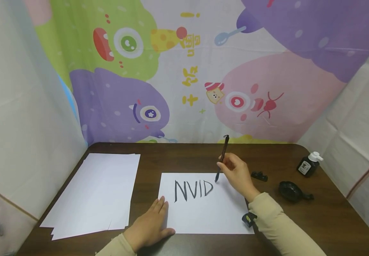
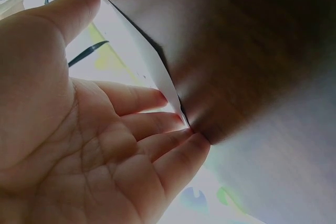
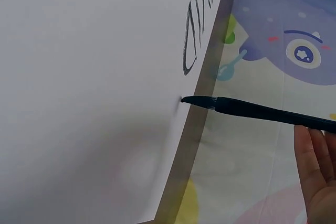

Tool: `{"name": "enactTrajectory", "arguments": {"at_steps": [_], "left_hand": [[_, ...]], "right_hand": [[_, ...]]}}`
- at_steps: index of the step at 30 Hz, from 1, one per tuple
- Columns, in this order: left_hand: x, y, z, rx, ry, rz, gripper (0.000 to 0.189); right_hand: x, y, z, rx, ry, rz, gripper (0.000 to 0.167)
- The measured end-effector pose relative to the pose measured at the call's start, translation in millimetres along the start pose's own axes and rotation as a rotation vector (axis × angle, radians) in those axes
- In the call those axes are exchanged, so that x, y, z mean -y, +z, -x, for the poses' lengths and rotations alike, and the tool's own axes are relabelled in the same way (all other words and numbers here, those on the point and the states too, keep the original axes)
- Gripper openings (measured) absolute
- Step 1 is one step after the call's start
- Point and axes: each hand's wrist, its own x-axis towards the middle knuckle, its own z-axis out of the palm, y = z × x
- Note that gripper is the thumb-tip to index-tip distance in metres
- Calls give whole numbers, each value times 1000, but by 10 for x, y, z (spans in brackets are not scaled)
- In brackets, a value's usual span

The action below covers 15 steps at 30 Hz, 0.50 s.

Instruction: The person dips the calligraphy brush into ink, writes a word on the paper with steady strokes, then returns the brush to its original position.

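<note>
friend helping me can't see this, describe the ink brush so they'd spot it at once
On the dark brown table, find the white sheet lettered NVID. By its far right corner, the right hand holds the ink brush, tip down just right of the D. Unlike the squat black brush rest and gourd-shaped dish to the right, it is long, slender and steeply tilted.

Your sheet (image 1: 203, 218) carries the handwritten capitals "NVID" (image 1: 200, 188) in black. On the backdrop (image 1: 175, 74) facing you, yellow lettering (image 1: 191, 75), turned sideways, reads "干饭", a third character you cannot confirm, then an exclamation mark. The black bottle (image 1: 309, 164) at your right bears a white label (image 1: 304, 168), its print too small to read.
</note>
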Motion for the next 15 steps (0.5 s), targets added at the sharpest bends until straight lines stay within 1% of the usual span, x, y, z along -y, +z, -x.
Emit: {"name": "enactTrajectory", "arguments": {"at_steps": [6,15], "left_hand": [[-5,0,0,-5,1,-5,89],[-11,-2,11,-7,7,-5,88]], "right_hand": [[1,0,10,7,4,35,17],[13,-7,28,17,3,31,15]]}}
